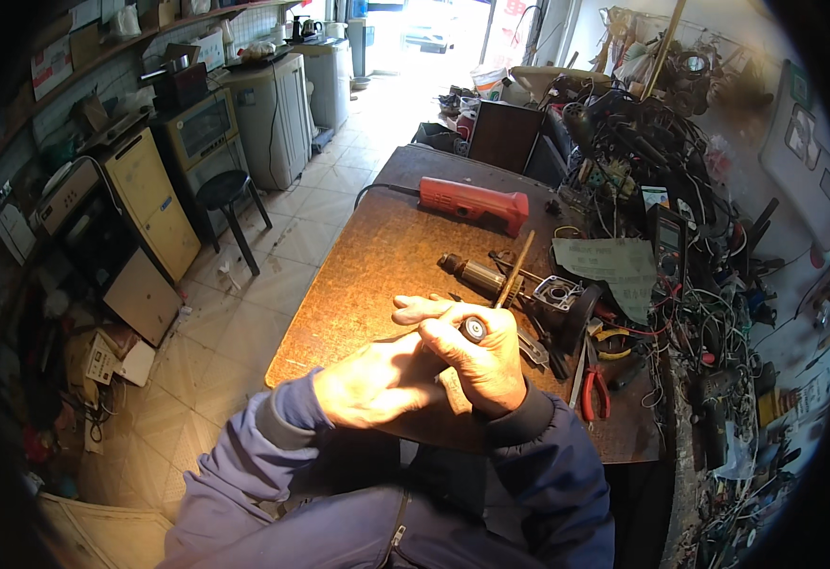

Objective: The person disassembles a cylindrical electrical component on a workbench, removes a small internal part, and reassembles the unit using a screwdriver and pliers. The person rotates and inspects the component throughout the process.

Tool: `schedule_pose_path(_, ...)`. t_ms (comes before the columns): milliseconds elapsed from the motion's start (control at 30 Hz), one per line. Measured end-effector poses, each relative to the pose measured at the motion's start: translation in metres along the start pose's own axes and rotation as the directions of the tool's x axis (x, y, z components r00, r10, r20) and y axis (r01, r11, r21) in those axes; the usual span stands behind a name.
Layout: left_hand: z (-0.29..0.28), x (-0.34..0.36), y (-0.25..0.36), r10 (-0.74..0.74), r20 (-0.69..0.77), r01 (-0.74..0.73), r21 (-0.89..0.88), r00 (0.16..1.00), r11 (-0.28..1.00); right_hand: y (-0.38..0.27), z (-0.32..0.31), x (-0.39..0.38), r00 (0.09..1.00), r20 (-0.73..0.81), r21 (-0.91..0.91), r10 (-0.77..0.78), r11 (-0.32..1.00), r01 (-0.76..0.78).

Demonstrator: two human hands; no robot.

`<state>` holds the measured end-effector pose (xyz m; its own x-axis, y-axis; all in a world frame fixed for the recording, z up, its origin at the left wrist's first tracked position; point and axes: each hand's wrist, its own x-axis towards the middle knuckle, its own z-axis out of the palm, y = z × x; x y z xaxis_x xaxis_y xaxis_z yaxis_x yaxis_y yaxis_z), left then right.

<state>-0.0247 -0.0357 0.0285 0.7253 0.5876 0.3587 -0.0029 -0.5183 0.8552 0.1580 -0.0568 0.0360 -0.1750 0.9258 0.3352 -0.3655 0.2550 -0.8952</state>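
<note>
My right hand (486,370) is closed around a small dark cylindrical part (474,329) with a round bearing-like end facing up. My left hand (368,379) presses against it from the left, fingers partly hidden; what it holds is unclear. A long thin brownish rod (519,261) rises behind my right hand; whether it is held is unclear. Just beyond lie a motor armature (477,275) and a metal housing (559,293). Red-handled pliers (596,389) and a yellow-handled tool (612,343) lie to the right. A red power-tool body (472,199) with a cable lies farther back.
The worn wooden workbench (311,332) has a green-grey sheet (605,270), a meter (666,242) and heaped wires and parts (614,142) along its right. Left are a tiled floor (277,232), a black stool (223,194) and appliances (149,204). A doorway (424,24) stands open at the back.
</note>
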Motion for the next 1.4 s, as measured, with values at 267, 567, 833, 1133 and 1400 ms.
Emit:
schedule_pose_path(267, 0.022, -0.009, 0.006, 0.285, -0.302, -0.021, 0.651, 0.91, 0.759, 0.001, 0.007, -0.002, 1.0, -0.017, -0.109, -0.018, 0.994, 0.016)
schedule_pose_path(567, -0.02, -0.004, -0.01, -0.083, 0.141, 0.067, 0.109, 0.987, 0.992, -0.005, -0.006, 0.002, 0.989, 0.14, -0.123, -0.036, 0.991, 0.054)
schedule_pose_path(833, 0.024, -0.008, 0.0, 0.279, -0.305, 0.019, 0.705, 0.91, 0.709, -0.002, -0.002, -0.002, 0.999, 0.048, -0.097, -0.024, 0.995, 0.029)
schedule_pose_path(1133, -0.009, 0.0, -0.006, -0.062, -0.05, 0.068, 0.129, 0.997, 0.989, -0.006, -0.004, 0.0, 0.997, 0.076, -0.077, 0.012, 0.997, -0.006)
schedule_pose_path(1400, 0.012, 0.006, -0.002, 0.094, -0.123, -0.039, 0.388, 0.988, 0.921, -0.003, -0.008, -0.002, 0.999, 0.028, -0.079, -0.023, 0.997, 0.025)
